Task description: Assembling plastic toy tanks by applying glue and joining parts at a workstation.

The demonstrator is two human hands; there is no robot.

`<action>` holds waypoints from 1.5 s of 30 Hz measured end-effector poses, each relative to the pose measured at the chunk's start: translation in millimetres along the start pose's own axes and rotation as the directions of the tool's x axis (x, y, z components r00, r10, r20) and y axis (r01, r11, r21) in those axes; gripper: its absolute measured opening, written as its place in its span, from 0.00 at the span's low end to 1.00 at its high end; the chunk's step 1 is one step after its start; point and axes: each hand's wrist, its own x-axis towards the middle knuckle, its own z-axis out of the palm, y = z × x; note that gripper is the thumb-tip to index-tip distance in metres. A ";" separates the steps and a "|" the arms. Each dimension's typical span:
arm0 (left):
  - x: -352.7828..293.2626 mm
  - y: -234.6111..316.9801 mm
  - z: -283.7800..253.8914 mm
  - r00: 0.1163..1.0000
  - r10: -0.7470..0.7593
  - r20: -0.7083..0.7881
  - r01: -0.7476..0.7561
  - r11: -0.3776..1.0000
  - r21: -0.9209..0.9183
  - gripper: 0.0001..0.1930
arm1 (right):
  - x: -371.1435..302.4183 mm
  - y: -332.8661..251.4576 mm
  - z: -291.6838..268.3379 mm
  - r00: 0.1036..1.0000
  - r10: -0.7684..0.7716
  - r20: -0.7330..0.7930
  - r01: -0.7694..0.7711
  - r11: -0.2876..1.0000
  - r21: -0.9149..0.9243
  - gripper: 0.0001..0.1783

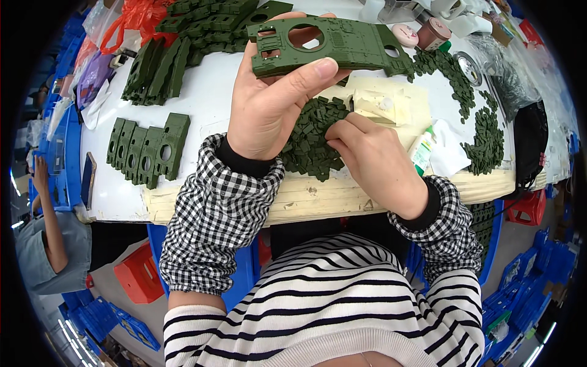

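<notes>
My left hand (269, 98) is raised over the table, closed round a dark green plastic model tank hull (354, 46) with a large round hole in its top. The thumb presses on the near edge, and the fingers are behind. Below it and to the right, my right hand (382, 162) reaches to the edge of a heap of small green plastic parts (315, 140). Its thumb and forefinger are pinched together at the heap; whether a part is between them is hidden. A row of similar hulls (147, 150) lies on the table to the left.
More green hulls (205, 24) are stacked at the back left. Small parts (486, 140) are spread along the right, near a white glue bottle (422, 153) and a crumpled tissue (449, 147). A phone (89, 177) leans at the left edge; another person's arm (52, 226) is beyond.
</notes>
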 end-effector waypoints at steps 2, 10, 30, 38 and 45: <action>1.4 -2.1 -4.0 1.000 0.004 0.030 -0.004 1.000 0.004 0.24 | -0.4 -4.5 0.2 0.999 0.018 -0.037 -0.018 1.000 -0.003 0.05; -1.3 2.1 0.7 0.998 -0.061 0.030 0.061 0.998 -0.002 0.28 | -21.3 -20.6 -48.8 0.978 0.190 0.088 -0.207 0.820 0.534 0.04; -9.5 11.1 19.6 0.872 -0.432 0.231 0.430 0.901 0.061 0.36 | 29.9 -11.2 -121.6 0.974 0.199 0.111 -0.225 0.771 0.596 0.05; -12.2 9.9 19.7 0.848 -0.463 0.257 0.461 0.885 0.072 0.36 | 49.3 4.7 -112.5 0.993 -0.112 0.037 0.096 0.947 0.308 0.08; -12.9 7.8 17.4 0.842 -0.474 0.259 0.462 0.880 0.109 0.41 | 51.9 2.6 -101.4 0.994 -0.102 0.034 0.089 0.960 0.267 0.07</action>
